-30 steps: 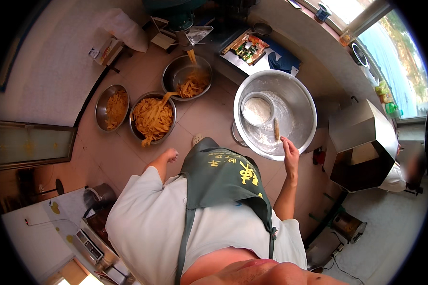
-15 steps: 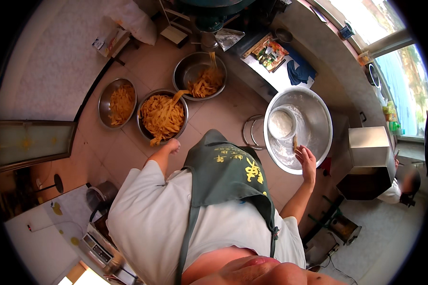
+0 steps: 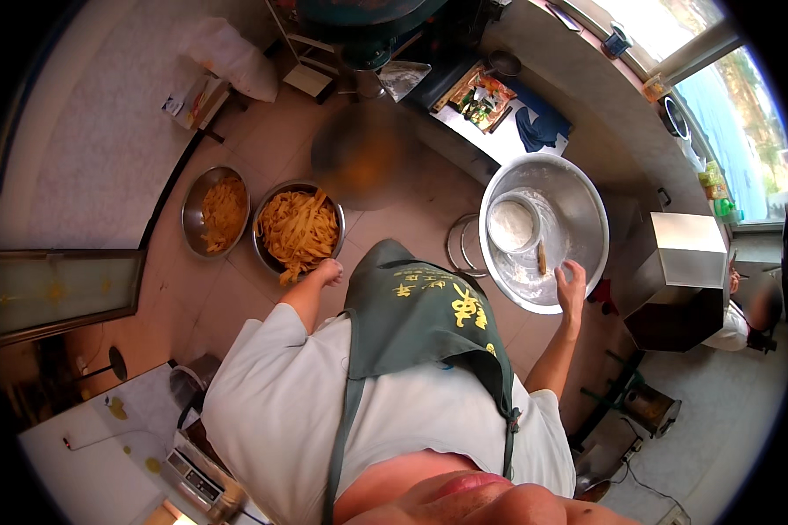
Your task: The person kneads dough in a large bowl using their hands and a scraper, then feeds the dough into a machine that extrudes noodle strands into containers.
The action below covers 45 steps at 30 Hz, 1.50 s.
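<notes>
My left hand (image 3: 330,272), curled closed, is at the near right side of a steel bowl (image 3: 342,229) heaped with wide orange-yellow noodle strips (image 3: 296,229). Nothing shows in its fingers; whether it touches the rim I cannot tell. Over the near right rim of a large metal basin (image 3: 593,229), my right hand (image 3: 572,284) is open with fingers apart and bent. Inside the basin are a round container of white powder (image 3: 510,225), a short brown stick-like tool (image 3: 541,258) and loose white powder. The tool lies just left of my right fingers, apart from them.
Left of the heaped bowl, another steel bowl (image 3: 193,213) holds more strips. A blurred bowl (image 3: 357,157) stands beyond, below a dark green machine (image 3: 368,26). The basin sits beside a metal-ringed stool (image 3: 457,245). A metal box-like hood (image 3: 687,254) and a person (image 3: 734,328) are at right.
My right hand has moved slightly right, away from the brown tool, which stays in the basin. My left hand stays closed beside the bowl. The far bowl has become blurred.
</notes>
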{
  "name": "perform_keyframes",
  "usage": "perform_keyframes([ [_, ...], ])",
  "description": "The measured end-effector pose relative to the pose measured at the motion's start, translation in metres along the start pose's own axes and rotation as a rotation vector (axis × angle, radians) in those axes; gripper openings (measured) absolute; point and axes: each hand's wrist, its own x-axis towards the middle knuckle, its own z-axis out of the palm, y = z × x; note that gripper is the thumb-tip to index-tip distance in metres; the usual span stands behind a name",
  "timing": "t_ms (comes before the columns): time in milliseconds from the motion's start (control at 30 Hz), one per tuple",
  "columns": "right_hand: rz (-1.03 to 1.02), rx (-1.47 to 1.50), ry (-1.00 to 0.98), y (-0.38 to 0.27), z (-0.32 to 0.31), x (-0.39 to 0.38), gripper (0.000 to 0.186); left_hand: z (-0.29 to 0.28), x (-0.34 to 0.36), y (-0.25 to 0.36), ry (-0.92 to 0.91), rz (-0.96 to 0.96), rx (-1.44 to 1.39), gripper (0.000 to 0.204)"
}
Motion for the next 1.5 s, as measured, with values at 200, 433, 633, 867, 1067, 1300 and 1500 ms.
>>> perform_keyframes([
  [200,0.573,0.833,-0.538,-0.058,-0.044,0.005,0.038,0.012,-0.008,-0.016,-0.017,-0.068,0.046,0.009],
  [433,0.855,1.316,-0.446,-0.065,-0.072,0.022,0.034,0.025,-0.005,-0.016,0.013,-0.041,0.050,0.013],
  [633,0.924,1.562,-0.182,-0.051,-0.054,-0.023,0.038,0.044,-0.007,-0.015,0.004,-0.025,0.080,0.012],
  [867,0.871,1.346,-0.165,-0.049,-0.043,-0.051,0.038,0.051,-0.003,-0.034,-0.085,-0.045,0.061,0.014],
  [1067,0.784,1.317,-0.102,-0.057,-0.054,-0.046,0.032,0.063,-0.023,-0.026,-0.074,-0.008,0.082,0.010],
  [1300,0.716,1.407,-0.095,-0.082,-0.039,-0.041,0.026,0.020,0.023,-0.056,-0.115,-0.023,0.029,0.014],
  [1500,0.726,1.412,-0.159,-0.091,-0.032,-0.043,0.027,0.029,0.016,-0.045,-0.116,-0.039,0.072,0.009],
])
